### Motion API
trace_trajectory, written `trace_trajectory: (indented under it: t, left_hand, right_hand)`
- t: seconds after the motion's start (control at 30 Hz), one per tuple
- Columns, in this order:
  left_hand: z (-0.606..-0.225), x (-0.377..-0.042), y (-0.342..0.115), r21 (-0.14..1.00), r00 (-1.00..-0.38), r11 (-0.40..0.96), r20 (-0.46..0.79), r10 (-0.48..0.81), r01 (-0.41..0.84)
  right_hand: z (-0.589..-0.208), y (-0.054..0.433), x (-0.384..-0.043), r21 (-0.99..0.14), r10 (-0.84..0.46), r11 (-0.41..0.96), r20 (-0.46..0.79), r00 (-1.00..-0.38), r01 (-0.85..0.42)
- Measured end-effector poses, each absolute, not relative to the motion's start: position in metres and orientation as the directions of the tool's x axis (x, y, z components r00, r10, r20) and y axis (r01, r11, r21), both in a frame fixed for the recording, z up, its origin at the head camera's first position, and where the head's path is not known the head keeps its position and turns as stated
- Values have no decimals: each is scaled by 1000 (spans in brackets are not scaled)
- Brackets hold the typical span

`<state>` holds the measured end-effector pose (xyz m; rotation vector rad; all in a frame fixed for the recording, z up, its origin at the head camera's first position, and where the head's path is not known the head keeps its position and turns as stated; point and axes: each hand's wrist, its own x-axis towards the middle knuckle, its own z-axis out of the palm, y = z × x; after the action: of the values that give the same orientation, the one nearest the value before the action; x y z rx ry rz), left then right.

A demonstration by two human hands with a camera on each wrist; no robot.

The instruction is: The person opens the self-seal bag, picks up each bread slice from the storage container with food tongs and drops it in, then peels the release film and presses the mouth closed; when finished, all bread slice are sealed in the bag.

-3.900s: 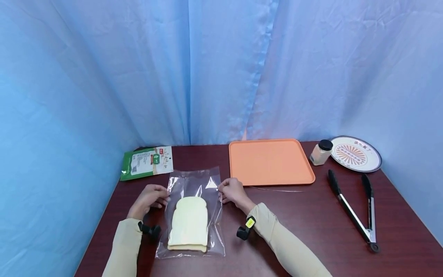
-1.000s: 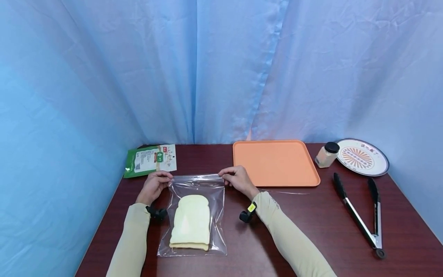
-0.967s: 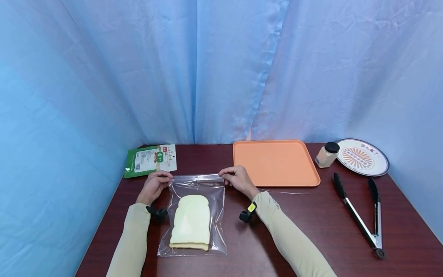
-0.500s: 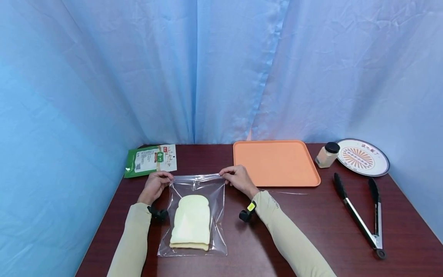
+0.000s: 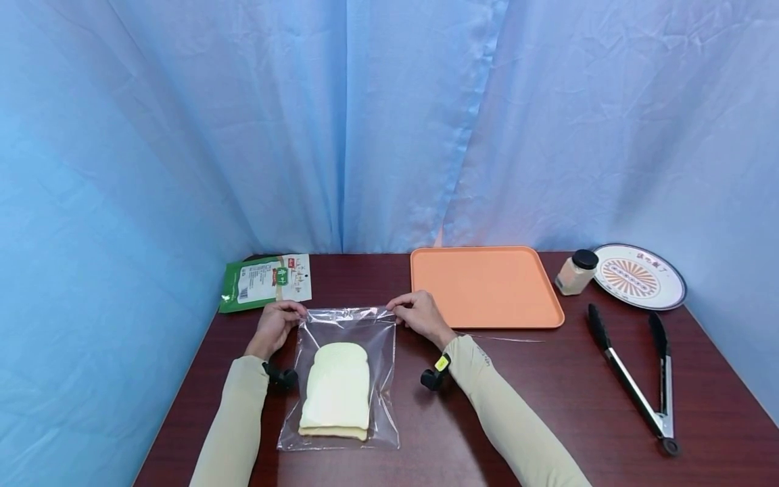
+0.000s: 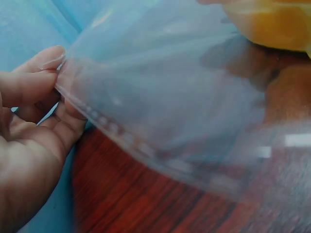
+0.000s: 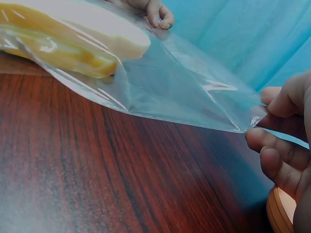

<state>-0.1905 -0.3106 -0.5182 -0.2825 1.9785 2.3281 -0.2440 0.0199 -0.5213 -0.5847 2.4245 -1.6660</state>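
Slices of bread (image 5: 337, 389) lie stacked inside a clear plastic bag (image 5: 380, 379) on the dark wooden table. My left hand (image 5: 275, 329) pinches the bag's far left corner between thumb and fingers, as the left wrist view shows close up. At the far right corner, my right hand (image 5: 421, 316) pinches the film the same way. Between them the bag's far edge is stretched straight across. In the right wrist view the open stretch of film (image 7: 180, 92) slopes up from the bread to my right fingertips (image 7: 270, 95), raised off the table.
A green and white packet (image 5: 266, 283) lies beyond my left hand. An orange tray (image 5: 483, 287) sits beyond my right hand, with a thin clear strip (image 5: 499, 339) before it. Farther right are a black-lidded jar (image 5: 575, 273), a patterned plate (image 5: 669, 291) and tongs (image 5: 635, 392).
Since the earliest frame both hands have moved from the bag's sides to its far corners, and the far edge is now folded and taut. Over the last second the hands barely shift.
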Motion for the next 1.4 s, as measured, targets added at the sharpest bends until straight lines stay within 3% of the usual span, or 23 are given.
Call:
trace_trajectory:
  t: [0.27, 0.53, 0.8, 0.9, 1.4]
  left_hand:
    - [-518, -189, -308, 977, -983, -161, -157, -95, -140]
    - [-518, -186, -305, 979, -988, -179, -114, -106, -94]
    - [-523, -189, -301, 986, -970, 110, -101, -223, -128]
    - [-525, -190, -302, 978, -969, 156, -99, -228, -137]
    - [-529, -189, -304, 988, -977, 101, -94, -192, -115]
  right_hand:
    - [-517, 20, -242, -926, -378, 316, 74, -923, -204]
    - [-517, 18, -242, -879, -343, 406, 108, -933, -251]
    - [-518, 15, -241, -874, -314, 418, 118, -942, -248]
    - [-517, 15, -242, -892, -314, 390, 102, -944, -226]
    - [-517, 17, -242, -889, -312, 403, 91, -946, -219]
